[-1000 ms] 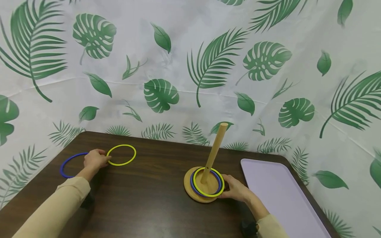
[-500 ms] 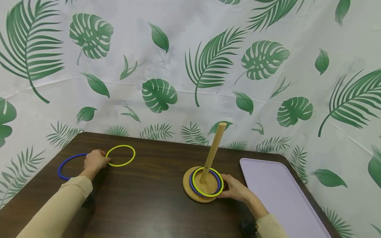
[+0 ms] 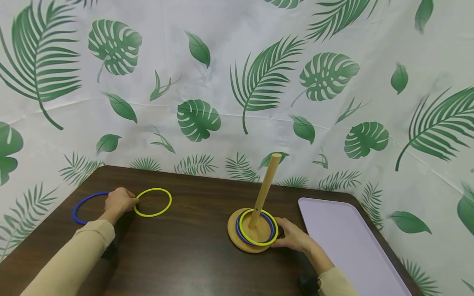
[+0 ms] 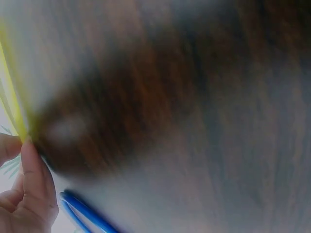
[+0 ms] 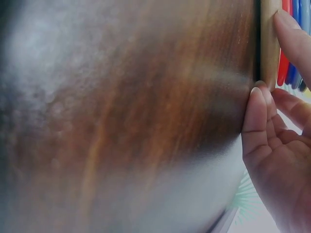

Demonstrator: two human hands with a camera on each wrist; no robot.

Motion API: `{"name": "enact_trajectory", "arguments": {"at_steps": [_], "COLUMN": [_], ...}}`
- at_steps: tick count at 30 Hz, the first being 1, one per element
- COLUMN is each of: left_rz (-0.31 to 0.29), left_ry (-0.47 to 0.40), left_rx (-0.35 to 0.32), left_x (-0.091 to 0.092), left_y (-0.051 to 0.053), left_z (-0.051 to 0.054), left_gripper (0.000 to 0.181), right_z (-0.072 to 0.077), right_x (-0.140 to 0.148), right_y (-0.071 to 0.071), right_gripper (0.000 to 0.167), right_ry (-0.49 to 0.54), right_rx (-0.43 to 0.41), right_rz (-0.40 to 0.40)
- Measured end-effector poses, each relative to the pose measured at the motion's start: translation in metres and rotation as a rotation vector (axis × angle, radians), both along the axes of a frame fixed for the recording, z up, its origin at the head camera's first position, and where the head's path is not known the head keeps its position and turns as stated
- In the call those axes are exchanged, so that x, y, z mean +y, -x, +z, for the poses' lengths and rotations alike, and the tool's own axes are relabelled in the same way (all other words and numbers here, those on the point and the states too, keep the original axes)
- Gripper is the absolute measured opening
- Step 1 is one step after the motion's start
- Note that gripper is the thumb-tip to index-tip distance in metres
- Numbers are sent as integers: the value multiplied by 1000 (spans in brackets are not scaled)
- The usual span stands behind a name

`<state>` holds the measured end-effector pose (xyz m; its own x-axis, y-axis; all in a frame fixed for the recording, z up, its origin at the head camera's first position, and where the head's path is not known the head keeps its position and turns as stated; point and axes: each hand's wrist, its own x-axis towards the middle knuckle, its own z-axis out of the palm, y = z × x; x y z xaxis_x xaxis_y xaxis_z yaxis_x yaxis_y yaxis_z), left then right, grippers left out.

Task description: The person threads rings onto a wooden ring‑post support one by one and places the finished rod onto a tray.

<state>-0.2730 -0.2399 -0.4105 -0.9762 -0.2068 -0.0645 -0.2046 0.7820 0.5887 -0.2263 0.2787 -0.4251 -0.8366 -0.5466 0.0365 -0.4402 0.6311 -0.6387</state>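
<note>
At the far left of the table, my left hand (image 3: 119, 202) pinches the near-left rim of a yellow ring (image 3: 170, 200) between thumb and finger; the left wrist view also shows this yellow ring (image 4: 16, 109). A blue ring (image 3: 75, 213) lies beside that hand, partly hidden by it. My right hand (image 3: 290, 235) grips the right edge of a ring-toss stand's round wooden base (image 5: 269, 53). Several rings circle its wooden post (image 3: 267, 185), with a yellow ring (image 3: 259, 244) on top of a blue one. A red ring (image 5: 284, 58) shows low in the stack in the right wrist view.
A lilac tray (image 3: 344, 238) lies along the right side of the dark wooden table (image 3: 177, 255). Behind the table hangs a white cloth (image 3: 222, 74) with green leaf prints.
The yellow ring at my left hand has shifted toward me and slightly right, swinging about the pinched rim. The left hand has barely moved. My right hand and the stand look unchanged.
</note>
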Motion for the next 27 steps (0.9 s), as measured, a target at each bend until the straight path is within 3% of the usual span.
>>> {"name": "enact_trajectory", "arguments": {"at_steps": [5,14,21,27], "left_rz": [-56,-96,-128,-204], "left_ry": [-76,-476,-663,-811], "left_rx": [11,-49,-87,-79], "left_x": [2,19,49,81], "left_y": [-2,4,6,1], "left_z": [1,2,23,53], "left_gripper": [24,32,36,40], "right_z": [0,-2,-3,-3], "right_x": [0,0,1,1], "right_y": [-1,-1,-1,0], "right_gripper": [69,71,71,70], "right_ry": [25,15,20,34], "right_rx": [7,14,15,16], "right_rz": [22,5,0,15]}}
